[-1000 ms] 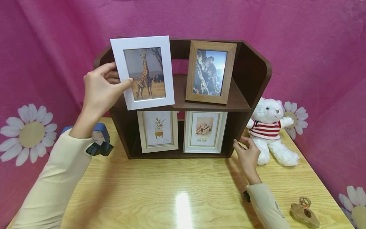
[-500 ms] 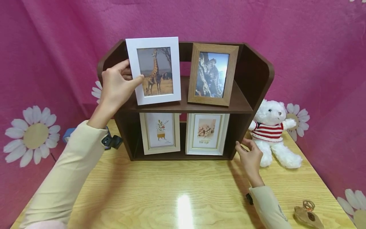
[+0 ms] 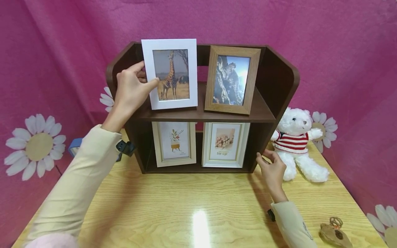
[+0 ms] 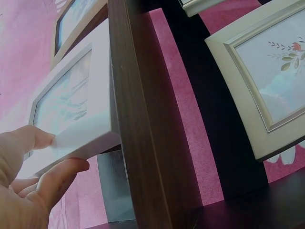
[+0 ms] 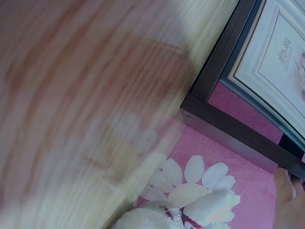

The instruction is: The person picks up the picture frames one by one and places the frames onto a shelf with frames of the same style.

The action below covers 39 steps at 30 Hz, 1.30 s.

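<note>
My left hand (image 3: 131,86) pinches the left edge of a white picture frame (image 3: 193,75) with a giraffe photo, thumb in front and fingers behind. This frame is at the left of the upper shelf, its lower edge right at the board (image 4: 138,114) in the left wrist view. Beside it, a brown wooden frame (image 3: 214,79) with a leopard photo leans back. My right hand (image 3: 272,172) is low at the right side of the dark brown shelf unit (image 3: 279,79); in the right wrist view its fingertips (image 5: 283,177) touch the side panel's outer face.
On the lower shelf stand a cream frame (image 3: 157,148) with a plant print and a white frame (image 3: 246,144) with a flower print. A white teddy bear (image 3: 288,158) sits right of the unit. A brown pendant-like object (image 3: 333,234) lies front right; a blue object (image 3: 74,146) is left.
My left hand has carried the giraffe frame rightward and back onto the upper left of the shelf unit, and it is more upright. My right hand stays at the side panel.
</note>
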Each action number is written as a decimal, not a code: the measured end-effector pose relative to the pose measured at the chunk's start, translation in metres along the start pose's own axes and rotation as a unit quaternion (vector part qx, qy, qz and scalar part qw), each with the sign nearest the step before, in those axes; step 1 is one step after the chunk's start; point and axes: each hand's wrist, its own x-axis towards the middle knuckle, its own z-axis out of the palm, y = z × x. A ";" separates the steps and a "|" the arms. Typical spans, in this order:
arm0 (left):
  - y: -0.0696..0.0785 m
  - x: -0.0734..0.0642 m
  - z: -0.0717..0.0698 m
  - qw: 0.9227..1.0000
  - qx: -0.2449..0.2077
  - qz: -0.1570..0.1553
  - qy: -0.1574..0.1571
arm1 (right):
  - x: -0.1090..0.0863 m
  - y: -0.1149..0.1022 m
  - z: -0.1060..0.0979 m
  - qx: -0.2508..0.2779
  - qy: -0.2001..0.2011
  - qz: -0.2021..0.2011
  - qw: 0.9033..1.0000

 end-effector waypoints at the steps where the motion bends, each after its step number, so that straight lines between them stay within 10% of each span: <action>1: 0.000 0.001 0.000 1.000 0.001 0.001 -0.001 | 0.000 0.000 0.000 0.000 0.001 0.000 1.000; 11: -0.007 0.004 -0.002 1.000 0.016 -0.007 -0.024 | -0.009 -0.042 -0.006 0.000 -0.009 0.008 1.000; 39: -0.009 0.010 0.001 0.996 0.029 -0.051 -0.070 | -0.001 -0.001 0.000 0.014 -0.003 0.010 1.000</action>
